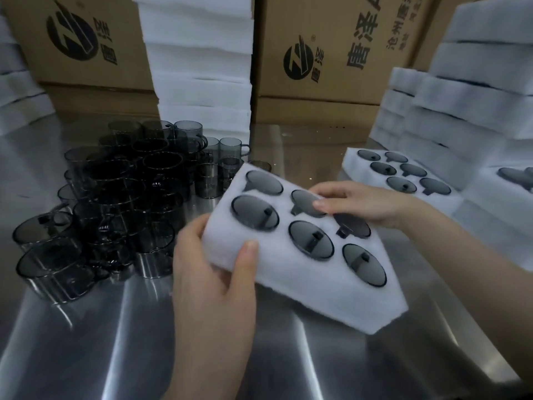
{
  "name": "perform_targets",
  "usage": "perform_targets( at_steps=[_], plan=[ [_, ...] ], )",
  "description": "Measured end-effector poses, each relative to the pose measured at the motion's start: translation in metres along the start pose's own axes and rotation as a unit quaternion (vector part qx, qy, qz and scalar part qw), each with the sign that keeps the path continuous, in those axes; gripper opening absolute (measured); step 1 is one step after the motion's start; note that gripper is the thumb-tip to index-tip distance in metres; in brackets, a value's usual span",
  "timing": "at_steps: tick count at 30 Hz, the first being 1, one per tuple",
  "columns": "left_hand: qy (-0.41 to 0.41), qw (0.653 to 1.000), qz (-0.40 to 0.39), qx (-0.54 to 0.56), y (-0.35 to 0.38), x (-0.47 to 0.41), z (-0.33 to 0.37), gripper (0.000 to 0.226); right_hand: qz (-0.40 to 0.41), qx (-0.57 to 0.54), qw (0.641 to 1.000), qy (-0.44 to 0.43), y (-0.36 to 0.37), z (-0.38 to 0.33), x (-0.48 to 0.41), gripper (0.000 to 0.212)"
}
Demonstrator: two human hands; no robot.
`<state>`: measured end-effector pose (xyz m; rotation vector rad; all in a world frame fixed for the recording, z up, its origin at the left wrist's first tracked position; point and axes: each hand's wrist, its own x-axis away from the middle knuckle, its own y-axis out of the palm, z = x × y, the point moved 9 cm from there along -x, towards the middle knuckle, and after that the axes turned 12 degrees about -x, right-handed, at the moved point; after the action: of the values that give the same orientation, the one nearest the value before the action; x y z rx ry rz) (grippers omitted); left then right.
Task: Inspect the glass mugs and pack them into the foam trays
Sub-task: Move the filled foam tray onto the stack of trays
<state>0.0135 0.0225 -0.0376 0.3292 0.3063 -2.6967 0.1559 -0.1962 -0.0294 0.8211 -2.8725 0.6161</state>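
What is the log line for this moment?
left hand grips foam tray | right hand presses mug | foam tray full

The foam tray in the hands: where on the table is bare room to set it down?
Bare steel table lies along the near edge, below the foam tray. A smaller patch lies behind it, between the loose mugs and the packed tray on the right. Left and far right are crowded.
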Motion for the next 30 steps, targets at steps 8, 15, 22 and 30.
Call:
perform_targets(
  at_steps=[8, 15, 22, 30],
  plan=[
    [-0.059, 0.968, -0.045, 0.241, 0.053, -0.062, 0.039, 0.030, 0.226, -0.106, 0.968, -0.006, -0.057, 0.002, 0.021, 0.026],
    [-0.010, 0.949, -0.219, 0.227, 0.154, -0.059, 0.072, 0.047, 0.397, -0.029, 0.917, 0.017, -0.164, -0.039, 0.055, 0.022],
    [0.021, 0.915, -0.357, 0.185, 0.255, -0.038, 0.070, 0.067, 0.531, 0.069, 0.841, 0.074, -0.246, -0.020, 0.056, 0.026],
    [-0.038, 0.900, -0.411, 0.143, 0.323, -0.045, 0.039, 0.081, 0.579, 0.171, 0.781, 0.160, -0.287, 0.005, 0.058, 0.034]
  ],
)
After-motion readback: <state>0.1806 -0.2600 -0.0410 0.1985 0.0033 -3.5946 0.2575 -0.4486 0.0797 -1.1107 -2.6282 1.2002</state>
